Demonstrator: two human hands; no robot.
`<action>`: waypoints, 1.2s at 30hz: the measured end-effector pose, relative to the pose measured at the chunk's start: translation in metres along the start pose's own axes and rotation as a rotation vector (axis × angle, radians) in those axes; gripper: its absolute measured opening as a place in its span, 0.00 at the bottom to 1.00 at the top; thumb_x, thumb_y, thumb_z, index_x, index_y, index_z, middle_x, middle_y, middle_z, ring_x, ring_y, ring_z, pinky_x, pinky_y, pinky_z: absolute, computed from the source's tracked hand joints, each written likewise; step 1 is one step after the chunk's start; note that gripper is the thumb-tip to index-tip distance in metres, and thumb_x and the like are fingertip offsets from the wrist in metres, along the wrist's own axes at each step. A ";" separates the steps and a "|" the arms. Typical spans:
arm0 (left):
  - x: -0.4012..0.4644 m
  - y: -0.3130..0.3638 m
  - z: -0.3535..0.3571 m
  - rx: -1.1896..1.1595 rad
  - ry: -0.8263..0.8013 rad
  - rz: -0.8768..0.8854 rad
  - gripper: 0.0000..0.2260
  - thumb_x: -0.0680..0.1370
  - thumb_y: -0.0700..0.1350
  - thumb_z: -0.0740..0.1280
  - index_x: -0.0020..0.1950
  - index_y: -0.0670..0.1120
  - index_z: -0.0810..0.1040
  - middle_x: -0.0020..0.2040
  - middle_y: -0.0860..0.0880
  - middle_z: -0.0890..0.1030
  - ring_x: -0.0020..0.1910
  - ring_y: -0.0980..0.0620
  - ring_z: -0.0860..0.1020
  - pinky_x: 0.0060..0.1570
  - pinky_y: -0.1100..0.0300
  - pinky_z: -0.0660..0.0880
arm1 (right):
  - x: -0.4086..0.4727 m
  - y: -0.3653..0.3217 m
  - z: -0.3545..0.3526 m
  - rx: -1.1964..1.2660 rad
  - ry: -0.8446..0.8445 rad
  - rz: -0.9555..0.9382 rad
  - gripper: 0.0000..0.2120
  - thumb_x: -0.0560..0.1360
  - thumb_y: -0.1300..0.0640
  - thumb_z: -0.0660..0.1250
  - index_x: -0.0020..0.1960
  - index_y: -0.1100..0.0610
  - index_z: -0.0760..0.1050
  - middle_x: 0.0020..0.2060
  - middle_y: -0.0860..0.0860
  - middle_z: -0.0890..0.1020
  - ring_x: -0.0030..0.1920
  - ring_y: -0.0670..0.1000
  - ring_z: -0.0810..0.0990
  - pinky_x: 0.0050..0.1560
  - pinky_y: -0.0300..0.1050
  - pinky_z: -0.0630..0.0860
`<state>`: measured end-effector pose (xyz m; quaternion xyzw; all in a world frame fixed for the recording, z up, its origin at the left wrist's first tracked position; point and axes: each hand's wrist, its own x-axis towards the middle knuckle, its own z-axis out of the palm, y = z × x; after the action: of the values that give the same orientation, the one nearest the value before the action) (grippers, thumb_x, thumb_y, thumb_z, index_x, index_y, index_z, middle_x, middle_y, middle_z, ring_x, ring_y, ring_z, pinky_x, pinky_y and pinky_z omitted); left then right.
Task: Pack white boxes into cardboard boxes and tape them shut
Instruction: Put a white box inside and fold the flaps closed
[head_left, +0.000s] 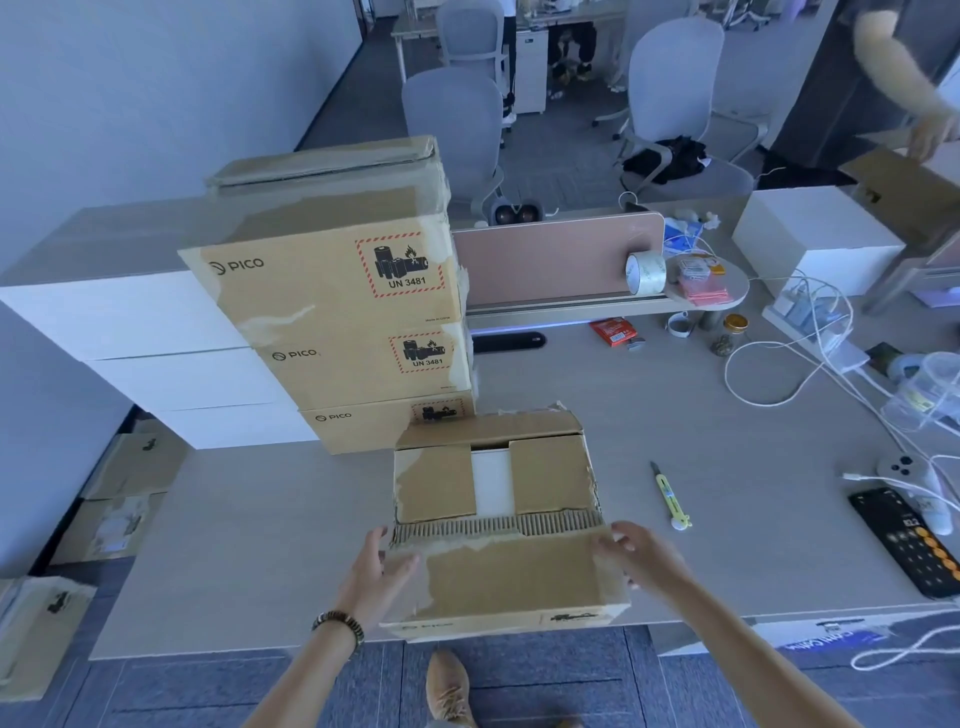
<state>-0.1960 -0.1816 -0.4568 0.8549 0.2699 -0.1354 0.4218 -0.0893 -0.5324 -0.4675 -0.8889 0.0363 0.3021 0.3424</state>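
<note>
An open cardboard box (540, 480) sits at the table's front edge. Its two side flaps are folded in, and a white box (491, 480) shows in the gap between them. The near flap (511, 574) is raised toward me. My left hand (375, 569) holds that flap's left end and my right hand (636, 553) holds its right end, fingers curled over the edge. A roll of clear tape (645, 273) leans against the pink divider at the back. A yellow-green utility knife (670, 496) lies right of the box.
Three taped PICO cartons (337, 306) are stacked behind-left of the box, beside stacked white boxes (156, 353). Another large white box (815, 239) stands back right, where another person's arm (904, 67) reaches. Cables, a phone (906, 538) and jars clutter the right side. Flattened cartons lie on the floor left.
</note>
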 end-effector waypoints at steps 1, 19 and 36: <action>0.002 0.000 0.000 -0.008 0.003 -0.017 0.32 0.78 0.53 0.70 0.76 0.45 0.60 0.62 0.43 0.73 0.59 0.48 0.73 0.54 0.56 0.72 | 0.002 -0.002 0.002 -0.010 -0.001 0.016 0.21 0.80 0.44 0.65 0.68 0.54 0.74 0.52 0.47 0.82 0.40 0.52 0.85 0.49 0.48 0.82; 0.038 -0.042 0.009 -0.134 -0.056 -0.162 0.50 0.55 0.74 0.73 0.67 0.43 0.73 0.61 0.46 0.80 0.59 0.43 0.79 0.58 0.47 0.78 | 0.018 0.004 -0.007 0.074 -0.090 -0.045 0.18 0.78 0.48 0.70 0.66 0.50 0.75 0.48 0.46 0.83 0.46 0.50 0.84 0.41 0.45 0.84; 0.062 0.030 -0.032 -0.235 -0.231 -0.119 0.52 0.65 0.65 0.75 0.79 0.44 0.54 0.74 0.43 0.68 0.69 0.45 0.71 0.69 0.48 0.69 | 0.065 -0.020 -0.034 0.318 -0.150 -0.019 0.37 0.70 0.32 0.69 0.72 0.49 0.67 0.58 0.47 0.80 0.58 0.49 0.79 0.59 0.48 0.77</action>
<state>-0.1278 -0.1502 -0.4463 0.7610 0.2836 -0.2250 0.5383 -0.0135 -0.5294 -0.4717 -0.7989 0.0499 0.3546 0.4832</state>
